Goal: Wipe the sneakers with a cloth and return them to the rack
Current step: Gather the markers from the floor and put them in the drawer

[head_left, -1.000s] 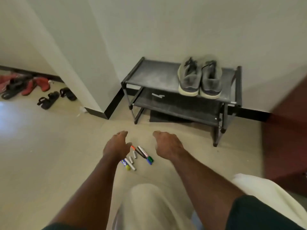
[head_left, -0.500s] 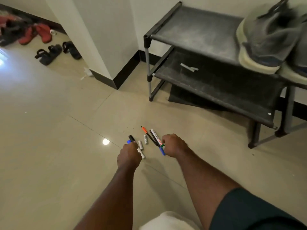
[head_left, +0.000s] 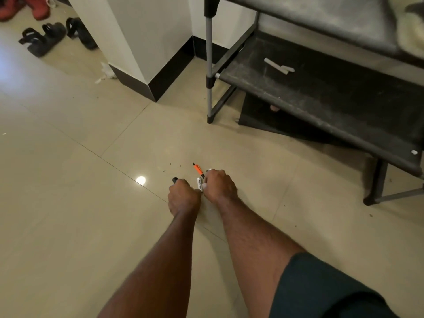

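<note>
Both hands are down on the tiled floor (head_left: 68, 171), knuckles up and side by side, almost touching. The left hand (head_left: 183, 197) is curled into a fist around a marker whose black end (head_left: 174, 179) pokes out past the knuckles. The right hand (head_left: 219, 185) is also curled tight over a small bunch of markers; an orange-and-black one (head_left: 198, 170) sticks out beyond the fingers toward the rack, and a short white one with a label (head_left: 199, 183) lies in the narrow gap between the two hands, though whether the right fingers actually grip it cannot be told. A dark green sleeve (head_left: 321, 288) covers the right upper arm at the lower right. The black shoe rack (head_left: 321, 92) stands against the wall at the upper right; its lower shelf carries a small white strip (head_left: 278, 66) near the back edge, and a dark mat (head_left: 257, 120) lies on the floor beneath it. Of the sneakers, only a blurred pale sole edge (head_left: 410, 35) shows at the right end of the top shelf, cut off by the frame. At the far left corner of the floor, beyond the white pillar (head_left: 124, 31), sit black sandals (head_left: 43, 37) and red shoes (head_left: 25, 8).
</note>
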Demonstrator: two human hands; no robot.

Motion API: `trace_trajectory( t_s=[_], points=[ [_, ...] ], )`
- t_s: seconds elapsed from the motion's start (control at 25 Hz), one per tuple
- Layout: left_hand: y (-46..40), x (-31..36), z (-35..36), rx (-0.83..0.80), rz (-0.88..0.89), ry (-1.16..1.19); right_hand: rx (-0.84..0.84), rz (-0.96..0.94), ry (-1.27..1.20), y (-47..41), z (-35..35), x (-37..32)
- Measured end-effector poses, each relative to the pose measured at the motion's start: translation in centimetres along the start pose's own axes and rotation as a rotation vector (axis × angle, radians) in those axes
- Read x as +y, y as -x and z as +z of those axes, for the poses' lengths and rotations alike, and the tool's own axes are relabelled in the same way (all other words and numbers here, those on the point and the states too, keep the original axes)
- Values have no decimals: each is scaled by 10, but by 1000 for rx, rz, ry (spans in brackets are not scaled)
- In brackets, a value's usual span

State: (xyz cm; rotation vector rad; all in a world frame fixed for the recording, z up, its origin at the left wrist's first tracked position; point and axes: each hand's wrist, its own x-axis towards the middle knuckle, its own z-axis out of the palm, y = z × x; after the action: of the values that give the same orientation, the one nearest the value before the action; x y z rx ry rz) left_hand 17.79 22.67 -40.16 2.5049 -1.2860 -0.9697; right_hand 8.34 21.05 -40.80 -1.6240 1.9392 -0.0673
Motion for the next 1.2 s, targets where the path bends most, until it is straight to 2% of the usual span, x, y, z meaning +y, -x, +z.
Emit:
trace_trajectory(
  t_s=[0.24, 0.64, 0.8, 1.04, 1.12, 1.2],
  points=[
    [-4, -22, 20, -30, 2, -69, 34, 1, 33, -1, 23, -14],
    [-15, -23, 24, -2, -24, 62, -112, 86, -30, -5, 20, -1],
    [-20, -16, 22, 14, -31, 72, -150, 32, -90, -6, 21, 3],
    [-14, -16, 29, 0, 12, -14, 169, 174, -133, -16, -3, 16],
    [-15, -16, 31, -12, 30, -56, 150, 224, -118, -15, 2, 29],
    [-16, -16, 33, -15, 45, -112, 54, 265, -91, -11, 9, 41]
  ],
)
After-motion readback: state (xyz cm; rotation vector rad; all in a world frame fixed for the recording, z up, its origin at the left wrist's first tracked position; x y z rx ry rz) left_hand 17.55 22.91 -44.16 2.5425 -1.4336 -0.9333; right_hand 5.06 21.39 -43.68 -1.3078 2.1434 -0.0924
